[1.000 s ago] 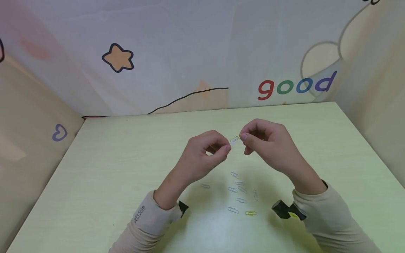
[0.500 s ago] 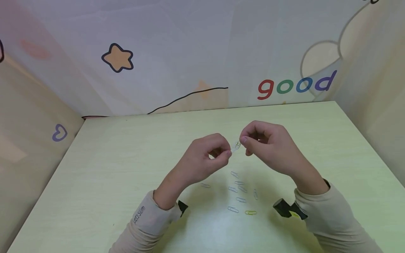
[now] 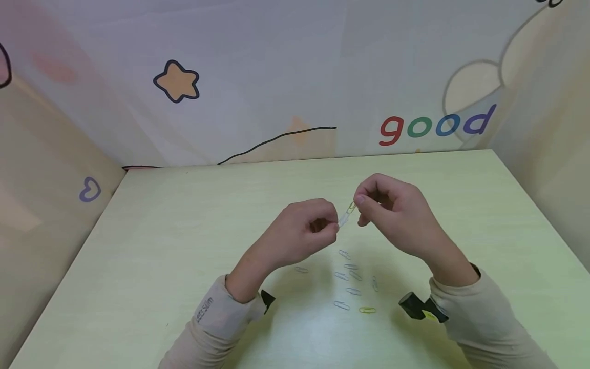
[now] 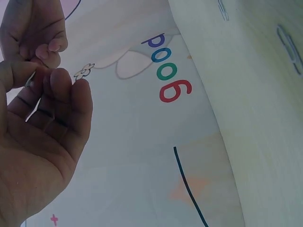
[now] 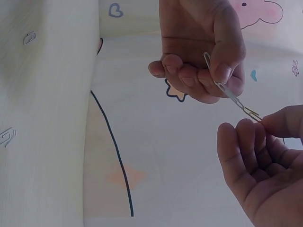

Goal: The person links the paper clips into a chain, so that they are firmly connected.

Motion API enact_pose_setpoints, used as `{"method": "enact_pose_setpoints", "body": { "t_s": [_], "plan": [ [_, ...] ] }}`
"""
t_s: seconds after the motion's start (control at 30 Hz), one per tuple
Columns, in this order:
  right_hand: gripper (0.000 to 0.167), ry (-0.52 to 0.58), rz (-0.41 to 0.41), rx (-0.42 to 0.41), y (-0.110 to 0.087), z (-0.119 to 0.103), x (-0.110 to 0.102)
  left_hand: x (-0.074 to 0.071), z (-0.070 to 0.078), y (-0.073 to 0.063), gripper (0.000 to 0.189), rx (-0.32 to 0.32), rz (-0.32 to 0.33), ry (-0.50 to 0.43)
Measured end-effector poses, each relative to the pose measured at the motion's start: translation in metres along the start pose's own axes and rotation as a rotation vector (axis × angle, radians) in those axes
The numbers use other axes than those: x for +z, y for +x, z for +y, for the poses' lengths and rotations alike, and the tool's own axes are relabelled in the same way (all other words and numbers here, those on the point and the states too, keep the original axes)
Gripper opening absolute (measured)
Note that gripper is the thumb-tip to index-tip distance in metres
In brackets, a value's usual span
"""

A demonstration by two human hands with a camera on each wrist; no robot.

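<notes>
Thumb and fingers of my left hand [image 3: 304, 230] pinch a silver paper clip [image 5: 230, 96], part of which sticks out past the thumb in the right wrist view. A yellow paper clip [image 3: 351, 207] hooks onto the silver one's end, and my right hand [image 3: 392, 212] pinches its far end between thumb and fingertips. Both clips slant in one line across the gap between the hands, above the table. In the left wrist view the left hand [image 4: 47, 137] mostly hides the clips, with only a thin sliver showing at the fingertips.
Below the hands, several silver paper clips [image 3: 341, 305] lie scattered on the pale green table [image 3: 207, 220]. One yellow clip [image 3: 367, 310] lies nearest the front. A printed cloth backdrop [image 3: 276, 77] stands behind the table and along its sides.
My left hand has moved slightly down and right. The joined clips have swung from nearly level to a steeper slant, and more of the yellow one shows beside my right fingertips.
</notes>
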State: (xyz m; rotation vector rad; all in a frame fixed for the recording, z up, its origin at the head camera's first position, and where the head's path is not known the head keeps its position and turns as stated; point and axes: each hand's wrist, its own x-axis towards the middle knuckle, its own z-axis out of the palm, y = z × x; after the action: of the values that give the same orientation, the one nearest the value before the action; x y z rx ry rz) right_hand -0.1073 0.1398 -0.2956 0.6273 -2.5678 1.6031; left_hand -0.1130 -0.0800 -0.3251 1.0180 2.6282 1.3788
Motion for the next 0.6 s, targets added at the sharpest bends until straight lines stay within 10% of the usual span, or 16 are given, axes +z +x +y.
{"method": "enact_pose_setpoints", "body": {
  "t_s": [0.43,0.6],
  "plan": [
    [0.009,0.081,0.023,-0.041,-0.0014,0.0005,0.0019,0.0025,-0.0046,0.0028,0.026,-0.067,-0.089,-0.051],
    [0.008,0.083,-0.033,-0.023,-0.002,-0.0002,0.0048,0.0036,-0.0054,0.0053,0.027,0.014,-0.067,-0.321]
  ]
}}
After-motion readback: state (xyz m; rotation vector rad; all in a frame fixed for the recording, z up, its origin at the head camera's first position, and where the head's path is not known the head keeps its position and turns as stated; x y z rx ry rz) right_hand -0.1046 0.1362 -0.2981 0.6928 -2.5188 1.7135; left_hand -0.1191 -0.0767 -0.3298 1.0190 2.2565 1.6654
